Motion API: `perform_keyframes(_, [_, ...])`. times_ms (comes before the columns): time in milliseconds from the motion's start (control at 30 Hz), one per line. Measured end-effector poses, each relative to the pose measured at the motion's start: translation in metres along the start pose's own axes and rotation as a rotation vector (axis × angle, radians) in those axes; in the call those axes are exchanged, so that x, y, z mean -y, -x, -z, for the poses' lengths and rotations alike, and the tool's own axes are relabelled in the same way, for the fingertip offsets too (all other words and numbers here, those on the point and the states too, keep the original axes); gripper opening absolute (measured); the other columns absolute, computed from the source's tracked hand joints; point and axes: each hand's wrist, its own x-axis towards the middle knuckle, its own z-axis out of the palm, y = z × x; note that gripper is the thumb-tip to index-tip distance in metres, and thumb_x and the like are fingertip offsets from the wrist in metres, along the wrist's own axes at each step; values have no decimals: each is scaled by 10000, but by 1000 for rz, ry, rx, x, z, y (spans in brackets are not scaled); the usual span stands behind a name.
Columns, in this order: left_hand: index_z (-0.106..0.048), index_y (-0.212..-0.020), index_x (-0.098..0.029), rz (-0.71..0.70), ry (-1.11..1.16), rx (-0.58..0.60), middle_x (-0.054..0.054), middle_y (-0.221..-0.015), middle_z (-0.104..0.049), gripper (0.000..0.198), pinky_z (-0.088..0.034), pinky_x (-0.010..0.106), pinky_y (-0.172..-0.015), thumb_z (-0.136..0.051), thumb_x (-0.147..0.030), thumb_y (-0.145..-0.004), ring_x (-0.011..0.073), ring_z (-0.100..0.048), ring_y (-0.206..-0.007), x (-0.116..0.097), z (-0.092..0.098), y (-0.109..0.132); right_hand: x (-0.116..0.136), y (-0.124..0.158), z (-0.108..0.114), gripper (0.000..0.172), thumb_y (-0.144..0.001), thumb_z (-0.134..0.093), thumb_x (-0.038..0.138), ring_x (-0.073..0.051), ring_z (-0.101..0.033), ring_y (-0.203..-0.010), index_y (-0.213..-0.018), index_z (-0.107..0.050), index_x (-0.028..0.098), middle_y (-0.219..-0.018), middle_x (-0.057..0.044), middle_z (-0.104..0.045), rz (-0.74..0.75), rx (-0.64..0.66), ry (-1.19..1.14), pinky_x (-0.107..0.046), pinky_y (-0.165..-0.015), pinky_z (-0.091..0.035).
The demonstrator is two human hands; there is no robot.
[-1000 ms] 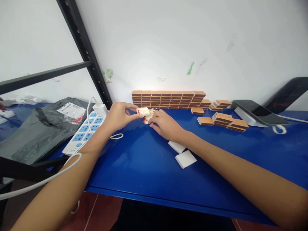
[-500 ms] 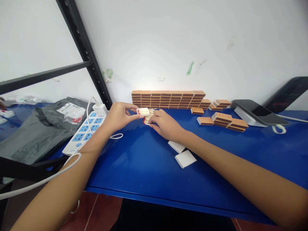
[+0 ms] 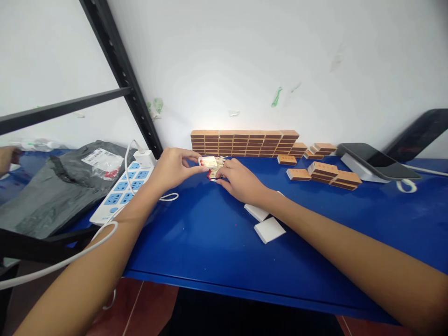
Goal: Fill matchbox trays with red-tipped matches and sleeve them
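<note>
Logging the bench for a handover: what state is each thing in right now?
left hand, pinching the inner tray.
right hand, fingertips on the loose matches.
matchbox wall, stacked in rows, closed.
white boxes, lying flat on the table.
power strip, charger plugged in.
phone, propped up, screen dark.

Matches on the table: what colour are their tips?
Red, on pale sticks. Head view: the matches lie by the right hand, near the white tray in the left hand.

Head camera, looking forward-down, near blue table (image 3: 217,252)
</note>
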Motion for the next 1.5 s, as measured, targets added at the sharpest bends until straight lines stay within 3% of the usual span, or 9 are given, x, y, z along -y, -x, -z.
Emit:
perform_keyframes(500, [-874,-1008,-232,-3,-98,8,69,-935,-847,355,-513,317,-668,-901,-511,-789,230,-740,-697,4,1,-1,-5,-2,3,161,-1063,-577,221,-269,-530,-991,-957,-691,180,-1023,-115,-633,-9,15,-40,-399,-858,-432])
perform_keyframes(733, [-881,-1018,-253,-22,-298,33,56,-715,-782,361,-455,332,-665,-901,-532,-789,260,-725,-663,5,2,-1,1,-1,11,138,-1064,-582,230,-264,-510,-1001,-959,-664,196,-1018,-101,-616,18,-50,-58,-399,-901,-435])
perform_keyframes(967, [-875,-1020,-264,-40,-185,63,52,-846,-829,350,-468,324,-672,-897,-533,-797,251,-746,-710,4,1,0,0,-3,16,109,-1053,-589,215,-274,-512,-1015,-969,-655,194,-1022,-108,-618,-9,-105,-33,-399,-887,-429])
perform_keyframes(1233, [-882,-1043,-256,-30,-203,34,64,-800,-818,385,-457,323,-668,-911,-537,-781,258,-742,-703,2,3,-2,-9,-2,16,111,-1030,-608,169,-261,-551,-1034,-1051,-715,193,-1050,-97,-642,48,25,-87,-397,-934,-443])
perform_keyframes(1367, [-879,-1078,-260,-13,-226,25,57,-822,-822,374,-467,320,-688,-896,-519,-809,248,-747,-714,1,3,-2,1,-1,13,88,-1026,-658,235,-277,-570,-1072,-1002,-724,182,-1066,-112,-664,4,74,-73,-409,-942,-452])
perform_keyframes(1500, [-880,-1074,-247,1,-233,6,51,-796,-814,344,-471,321,-695,-898,-480,-821,244,-751,-715,1,3,-1,13,-1,9,145,-1020,-684,298,-291,-577,-1091,-943,-698,176,-1071,-122,-678,-27,44,-57,-408,-906,-454])
